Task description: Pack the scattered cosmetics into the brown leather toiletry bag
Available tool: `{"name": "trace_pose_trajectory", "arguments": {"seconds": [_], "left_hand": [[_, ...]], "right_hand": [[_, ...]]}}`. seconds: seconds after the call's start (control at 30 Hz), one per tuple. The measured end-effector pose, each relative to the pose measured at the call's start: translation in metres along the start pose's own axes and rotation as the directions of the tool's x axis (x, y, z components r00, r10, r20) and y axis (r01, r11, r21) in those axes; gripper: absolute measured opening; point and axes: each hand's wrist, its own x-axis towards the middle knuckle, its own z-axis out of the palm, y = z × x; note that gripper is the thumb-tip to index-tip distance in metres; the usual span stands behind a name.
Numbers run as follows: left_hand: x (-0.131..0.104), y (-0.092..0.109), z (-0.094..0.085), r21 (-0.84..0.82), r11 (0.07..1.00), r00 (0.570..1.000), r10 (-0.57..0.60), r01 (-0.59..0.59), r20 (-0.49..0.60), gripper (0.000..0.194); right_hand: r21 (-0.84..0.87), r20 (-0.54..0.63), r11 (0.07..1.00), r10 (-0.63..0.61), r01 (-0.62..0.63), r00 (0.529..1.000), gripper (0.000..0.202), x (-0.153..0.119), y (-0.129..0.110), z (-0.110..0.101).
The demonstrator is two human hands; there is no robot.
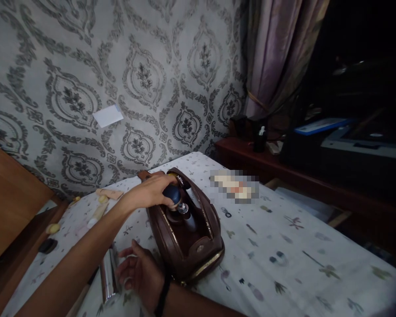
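A brown handbag [191, 246] with gold zips lies unzipped on the patterned cloth. My left hand [156, 190] reaches over its far left side, the fingers closed around a dark blue rounded object [172, 194] at the opening. Close by that object are a clear faceted knob [183, 208] and a pale cylinder [190, 221] inside the bag. My right hand [140, 272], with a black band at the wrist, is left of the bag. Its fingers are loosely curled and apart, beside a shiny silver cylinder [108, 277]; I cannot tell if they touch it.
Small pale items [100, 207] and a dark item [48, 245] lie along the cloth's left side. A blurred-out item [236, 185] is right of the bag. Wooden furniture [13, 202] stands at left. On the right are a dark red desk [240, 158] and an open drawer [300, 204].
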Motion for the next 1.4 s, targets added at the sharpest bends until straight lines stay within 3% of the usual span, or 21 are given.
{"name": "trace_pose_trajectory", "arguments": {"seconds": [0.2,0.3,0.37,0.47,0.57,0.63,0.77,0.93,1.07,1.2,1.4], "left_hand": [[-0.012,-0.008,-0.003,-0.101,0.995,0.994,-0.010,-0.001,-0.105,0.042],[-0.021,-0.008,-0.004,-0.171,0.985,0.972,-0.047,0.006,-0.231,0.035],[-0.029,-0.007,-0.003,-0.230,0.973,0.930,-0.076,-0.009,-0.359,0.025],[-0.045,-0.009,0.009,-0.314,0.949,0.823,-0.167,-0.014,-0.543,0.016],[-0.064,-0.019,0.031,-0.395,0.916,0.713,-0.320,0.066,-0.623,0.016],[-0.078,-0.028,0.049,-0.451,0.886,0.676,-0.398,0.107,-0.621,0.016],[-0.104,-0.052,0.076,-0.526,0.832,0.645,-0.500,0.175,-0.578,0.017],[-0.129,-0.082,0.100,-0.500,0.780,0.609,-0.615,0.376,-0.501,0.032],[-0.146,-0.099,0.119,-0.476,0.740,0.567,-0.672,0.476,-0.477,0.019],[-0.158,-0.112,0.128,-0.471,0.700,0.523,-0.715,0.537,-0.464,0.013],[-0.164,-0.124,0.127,-0.443,0.664,0.467,-0.743,0.602,-0.479,0.015]], "right_hand": [[0.019,-0.005,1.000,-0.018,0.019,1.000,0.051,0.001,0.001,-0.001],[0.010,0.000,1.000,-0.022,0.022,1.000,0.050,-0.001,-0.001,0.000],[0.010,0.000,0.999,-0.036,0.036,0.999,0.051,-0.002,-0.001,0.001],[0.016,-0.015,0.999,-0.049,0.049,0.999,0.053,-0.004,-0.001,0.001],[0.005,0.006,0.999,-0.053,0.053,0.999,0.056,-0.004,-0.001,0.000],[-0.003,0.006,0.999,-0.050,0.050,0.999,0.058,-0.003,0.000,-0.001],[0.006,0.011,0.999,-0.049,0.049,0.999,0.056,-0.003,0.000,-0.002],[-0.003,-0.019,1.000,-0.026,0.026,0.999,0.043,-0.005,-0.002,0.002],[0.000,-0.038,1.000,-0.004,0.004,0.999,0.037,-0.007,-0.003,0.005],[-0.013,-0.036,1.000,0.002,-0.003,0.999,0.036,-0.008,-0.003,0.004],[-0.020,-0.025,1.000,0.016,-0.016,1.000,0.039,-0.007,-0.003,0.002]]}}
